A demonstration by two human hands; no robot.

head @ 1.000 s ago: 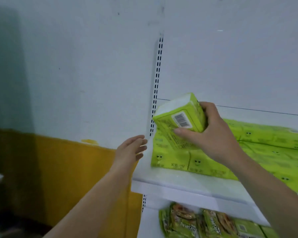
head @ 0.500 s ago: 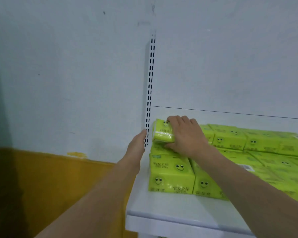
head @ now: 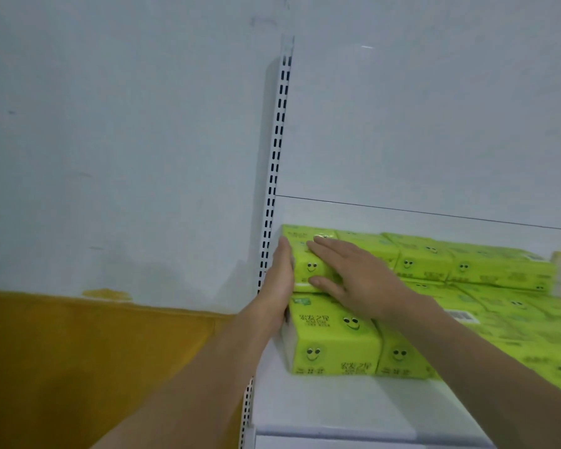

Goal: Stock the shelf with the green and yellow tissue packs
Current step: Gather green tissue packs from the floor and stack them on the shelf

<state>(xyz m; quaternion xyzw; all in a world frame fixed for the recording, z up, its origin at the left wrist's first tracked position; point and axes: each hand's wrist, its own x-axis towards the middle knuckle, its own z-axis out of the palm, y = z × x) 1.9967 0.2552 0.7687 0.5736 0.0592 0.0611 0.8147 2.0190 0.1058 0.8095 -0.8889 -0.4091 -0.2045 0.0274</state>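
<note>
Squaring the top tissue pack (head: 311, 267) on the stack at the shelf's (head: 337, 403) left end. Left hand (head: 277, 286) flat, fingers straight against its left end; right hand (head: 353, 277) flat, fingers spread on top. Probably best pressed evenly, flush with the packs below (head: 331, 348). Slotted upright (head: 274, 163) just left; bare shelf nearer.

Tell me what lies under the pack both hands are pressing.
A lower green pack on the shelf shows beneath the top pack. The right hand, left hand and the pack itself hide anything farther back.

Tissue packs (head: 334, 338) stacked on shelf (head: 337, 406)
</note>
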